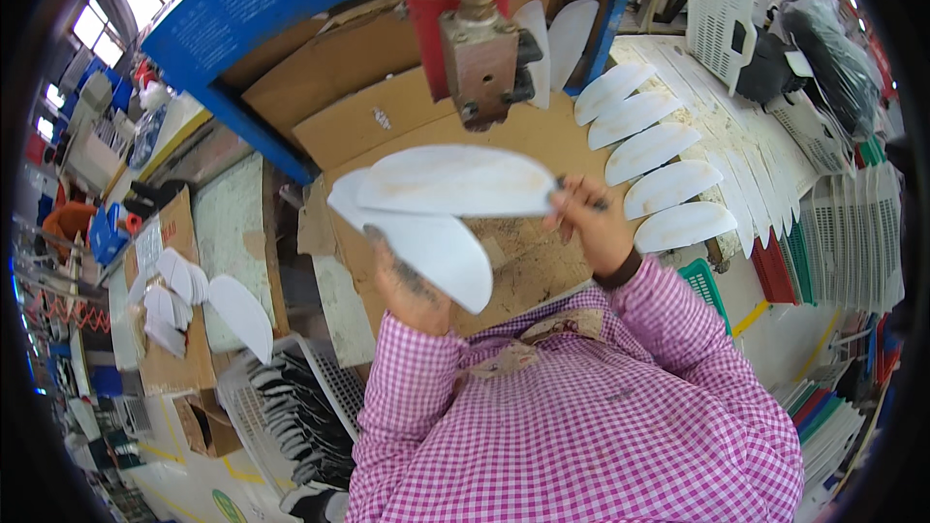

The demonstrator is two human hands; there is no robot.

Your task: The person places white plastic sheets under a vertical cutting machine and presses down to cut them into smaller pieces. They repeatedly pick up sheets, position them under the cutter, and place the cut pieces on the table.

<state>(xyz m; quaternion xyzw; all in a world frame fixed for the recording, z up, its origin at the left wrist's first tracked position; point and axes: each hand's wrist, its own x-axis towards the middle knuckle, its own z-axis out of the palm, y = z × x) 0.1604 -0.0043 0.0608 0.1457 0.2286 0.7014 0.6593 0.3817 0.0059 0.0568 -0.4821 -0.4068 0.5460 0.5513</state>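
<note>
My left hand (pixel 415 289) is closed on a white half-oval sheet (pixel 441 254), its fingers hidden beneath. My right hand (pixel 596 225) pinches the right end of a second white half-oval sheet (pixel 460 177), with dark marks on the fingertips. This upper sheet overlaps the lower one, and both are above the cardboard-covered table (pixel 358 131). Just beyond them hangs the metal head (pixel 481 63) of a red machine arm. Several similar white sheets (pixel 654 152) lie in a fanned row on the board to the right.
Two more white sheets (pixel 569 34) lean at the back, inside the blue machine frame (pixel 262 24). At the left, a side table carries loose white pieces (pixel 174 291). A crate of dark pieces (pixel 300 416) stands below it. Stacked plastic crates (pixel 852 232) and a white basket (pixel 719 5) are at the right.
</note>
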